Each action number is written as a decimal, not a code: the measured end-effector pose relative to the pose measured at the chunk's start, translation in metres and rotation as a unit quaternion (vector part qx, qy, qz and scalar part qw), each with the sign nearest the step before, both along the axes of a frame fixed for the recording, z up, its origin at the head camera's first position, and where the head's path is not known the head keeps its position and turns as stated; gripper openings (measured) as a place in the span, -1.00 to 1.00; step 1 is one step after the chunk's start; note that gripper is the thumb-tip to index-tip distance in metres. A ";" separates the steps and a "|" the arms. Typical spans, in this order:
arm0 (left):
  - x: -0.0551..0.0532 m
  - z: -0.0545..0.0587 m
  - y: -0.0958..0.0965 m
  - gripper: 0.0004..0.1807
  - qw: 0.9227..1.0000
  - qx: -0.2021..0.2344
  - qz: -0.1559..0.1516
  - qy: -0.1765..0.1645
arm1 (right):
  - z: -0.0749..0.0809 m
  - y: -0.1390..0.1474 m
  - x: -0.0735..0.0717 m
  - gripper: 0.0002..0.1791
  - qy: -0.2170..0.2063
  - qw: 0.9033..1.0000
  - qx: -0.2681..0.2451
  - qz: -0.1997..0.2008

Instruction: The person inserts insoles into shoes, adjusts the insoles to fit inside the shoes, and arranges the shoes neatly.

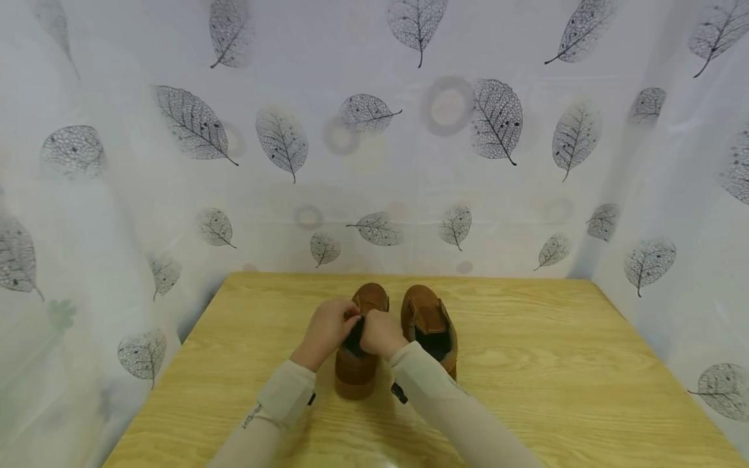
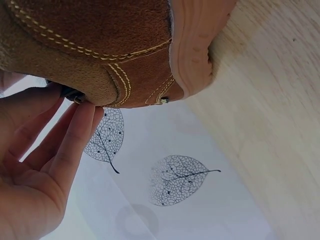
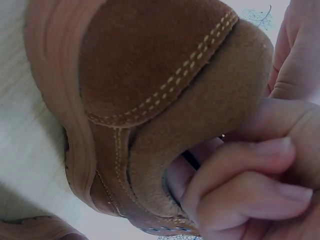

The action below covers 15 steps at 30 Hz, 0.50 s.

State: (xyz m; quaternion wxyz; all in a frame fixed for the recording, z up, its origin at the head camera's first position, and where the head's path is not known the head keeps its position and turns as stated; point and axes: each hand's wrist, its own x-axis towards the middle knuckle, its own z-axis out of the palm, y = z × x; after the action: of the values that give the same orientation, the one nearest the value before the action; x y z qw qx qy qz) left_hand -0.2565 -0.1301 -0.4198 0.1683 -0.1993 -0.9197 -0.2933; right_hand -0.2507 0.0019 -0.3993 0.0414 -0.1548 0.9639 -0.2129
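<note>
A brown suede shoe [image 1: 354, 377] stands on the table in the head view, heel toward me and toe away. Both hands work at its opening. My left hand [image 1: 328, 330] pinches at the left edge near the tongue; in the left wrist view, thumb and fingertips [image 2: 86, 117] meet at a dark piece by the collar. My right hand [image 1: 381, 334] is at the right side of the opening. Its curled fingers [image 3: 240, 200] reach inside the collar in the right wrist view, gripping there; their tips inside are hidden. Yellow double stitching runs along the shoe's side [image 2: 100, 30].
The matching brown shoe [image 1: 426, 318] stands just right of the first, partly behind my right forearm. Under both lies a wood-grain table [image 1: 544, 364]. A pale curtain [image 1: 374, 175] printed with dark leaves hangs behind the table and along both sides.
</note>
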 end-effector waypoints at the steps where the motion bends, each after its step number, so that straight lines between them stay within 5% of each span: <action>1: 0.000 0.000 0.000 -0.96 1.000 -0.002 -0.002 0.004 | 0.001 -0.002 -0.001 -0.85 0.001 1.000 0.010 0.003; 9: 0.000 -0.001 -0.001 -0.97 1.000 0.003 -0.001 -0.004 | -0.002 -0.010 -0.008 -0.93 -0.054 0.997 0.063 -0.009; 15: -0.001 -0.001 0.000 -0.96 1.000 -0.010 0.005 0.005 | -0.007 -0.005 -0.009 -0.93 -0.052 0.998 0.029 0.003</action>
State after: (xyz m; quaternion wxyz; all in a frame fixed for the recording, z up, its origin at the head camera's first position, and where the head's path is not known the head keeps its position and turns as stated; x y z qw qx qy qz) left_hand -0.2571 -0.1304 -0.4208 0.1722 -0.1981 -0.9226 -0.2826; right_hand -0.2593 -0.0030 -0.4068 0.0966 -0.1451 0.9658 -0.1921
